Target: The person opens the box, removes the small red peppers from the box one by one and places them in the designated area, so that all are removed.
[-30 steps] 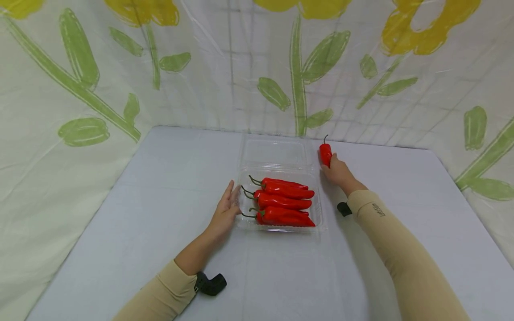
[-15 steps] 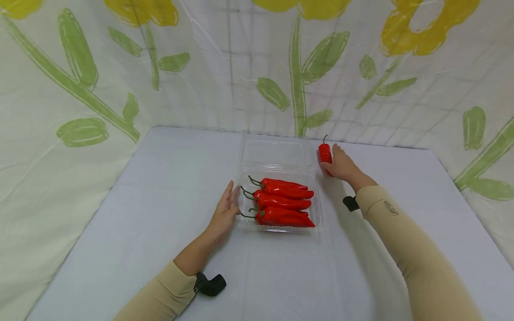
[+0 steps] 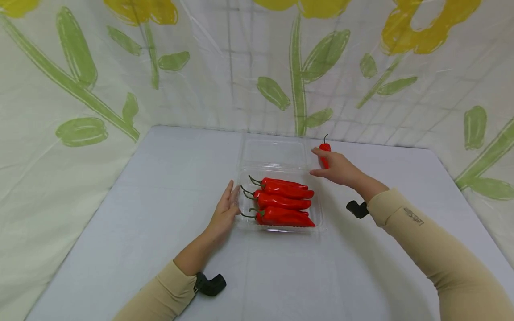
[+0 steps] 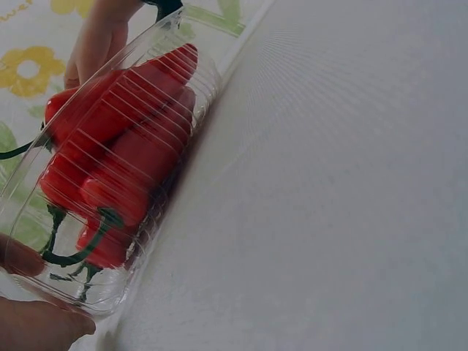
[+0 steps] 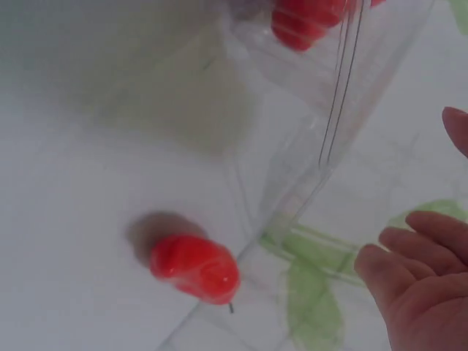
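Note:
A clear plastic clamshell box (image 3: 320,213) holds several red chili peppers (image 3: 283,203), stems to the left. My left hand (image 3: 221,218) rests against the box's left side, its fingers straight; in the left wrist view its thumb (image 4: 47,325) lies at the end wall. My right hand (image 3: 339,169) hovers with fingers spread over a single red chili pepper (image 3: 325,146) lying right of the lid, and hides its middle. From the right wrist, that pepper shows apart from the right hand (image 5: 428,281), whose fingers hold nothing.
The box's lid (image 3: 275,152) lies folded back flat toward the table's far edge. A hanging sheet (image 3: 201,80) printed with yellow flowers and green leaves stands behind the white table (image 3: 160,232). A black wrist camera (image 3: 213,285) sits on the left wrist.
My right hand has let go of the single pepper, which lies right of the lid, then opened and moved left over it toward the box. The left hand keeps its place.

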Demonstrator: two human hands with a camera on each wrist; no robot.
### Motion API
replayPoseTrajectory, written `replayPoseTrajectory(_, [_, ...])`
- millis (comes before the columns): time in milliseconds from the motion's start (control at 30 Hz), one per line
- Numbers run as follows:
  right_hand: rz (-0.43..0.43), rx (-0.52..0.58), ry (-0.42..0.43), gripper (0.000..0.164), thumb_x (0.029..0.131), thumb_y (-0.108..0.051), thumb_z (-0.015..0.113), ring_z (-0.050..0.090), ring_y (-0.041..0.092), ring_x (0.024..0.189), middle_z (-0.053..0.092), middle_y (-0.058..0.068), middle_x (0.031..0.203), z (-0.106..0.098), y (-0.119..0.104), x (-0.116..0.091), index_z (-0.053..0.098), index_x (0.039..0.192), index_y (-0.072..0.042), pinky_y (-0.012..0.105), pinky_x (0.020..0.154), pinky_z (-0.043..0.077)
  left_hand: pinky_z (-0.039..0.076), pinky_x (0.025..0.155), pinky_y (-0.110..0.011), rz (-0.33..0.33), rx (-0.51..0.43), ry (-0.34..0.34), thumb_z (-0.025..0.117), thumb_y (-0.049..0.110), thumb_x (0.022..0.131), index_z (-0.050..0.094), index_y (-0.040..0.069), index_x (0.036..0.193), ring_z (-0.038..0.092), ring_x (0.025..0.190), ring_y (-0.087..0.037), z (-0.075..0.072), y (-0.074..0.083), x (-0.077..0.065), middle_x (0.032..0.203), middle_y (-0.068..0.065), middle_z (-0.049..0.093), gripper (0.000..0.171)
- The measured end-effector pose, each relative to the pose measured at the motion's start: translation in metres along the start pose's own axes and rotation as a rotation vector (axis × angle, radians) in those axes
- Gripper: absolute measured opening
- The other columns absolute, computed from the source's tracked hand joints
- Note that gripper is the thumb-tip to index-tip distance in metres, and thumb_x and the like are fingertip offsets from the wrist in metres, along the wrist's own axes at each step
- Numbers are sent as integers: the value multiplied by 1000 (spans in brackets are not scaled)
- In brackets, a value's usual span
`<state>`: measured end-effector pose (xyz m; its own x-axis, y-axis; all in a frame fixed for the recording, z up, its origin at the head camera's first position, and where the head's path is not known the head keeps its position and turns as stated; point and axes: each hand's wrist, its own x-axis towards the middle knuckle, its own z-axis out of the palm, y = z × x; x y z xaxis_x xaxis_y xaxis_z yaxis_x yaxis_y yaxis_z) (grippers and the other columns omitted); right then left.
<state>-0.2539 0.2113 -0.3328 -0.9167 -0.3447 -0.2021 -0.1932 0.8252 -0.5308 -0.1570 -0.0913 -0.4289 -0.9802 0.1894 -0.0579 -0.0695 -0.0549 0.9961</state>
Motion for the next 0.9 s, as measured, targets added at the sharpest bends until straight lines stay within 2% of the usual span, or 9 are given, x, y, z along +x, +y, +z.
replayPoseTrajectory(167, [-46, 143, -100, 69, 85, -28, 64, 38, 41, 131, 39, 15, 146, 7, -10, -7, 34, 145, -13, 50, 98, 43, 10, 116, -46, 1, -8, -3, 29, -13, 79, 0, 6, 150, 5, 145, -29, 0, -1, 1, 156, -18, 12, 79])
replayPoseTrajectory(200, [-56, 173, -116, 67, 85, -28, 64, 35, 43, 134, 35, 14, 149, 8, -12, -8, 36, 144, -13, 51, 99, 42, 10, 116, -46, 0, -7, -3, 29, -13, 79, 0, 6, 150, 5, 145, -29, 0, -1, 1, 156, -18, 12, 79])
replayPoseTrajectory(333, [-63, 261, -170, 62, 85, -29, 63, 36, 41, 134, 40, 13, 146, 13, -19, -11, 41, 142, -15, 50, 99, 42, 10, 116, -46, -7, -5, 0, 29, -12, 79, 0, 6, 150, 5, 145, -29, 0, 0, 0, 156, -18, 12, 79])
replayPoseTrajectory(633, [-58, 447, -304, 58, 88, -24, 60, 43, 33, 130, 44, 16, 142, 27, -31, -12, 41, 140, -8, 47, 101, 42, 9, 116, -46, -8, -10, 2, 29, -13, 79, -1, 6, 150, 4, 145, -29, -1, 1, -1, 156, -18, 11, 79])
replayPoseTrajectory(733, [-44, 473, -328, 56, 88, -22, 59, 47, 31, 126, 48, 14, 139, 31, -35, -11, 42, 139, -7, 44, 99, 45, 10, 116, -46, -7, -13, 3, 29, -13, 79, 0, 6, 150, 4, 145, -28, -1, 1, -2, 156, -18, 11, 79])
replayPoseTrajectory(900, [-25, 432, -329, 52, 88, -19, 59, 50, 28, 123, 52, 11, 136, 36, -40, -8, 46, 137, -10, 39, 94, 49, 10, 116, -47, -6, -18, 0, 29, -13, 79, -1, 6, 150, 4, 145, -30, 0, 2, -2, 156, -19, 11, 80])
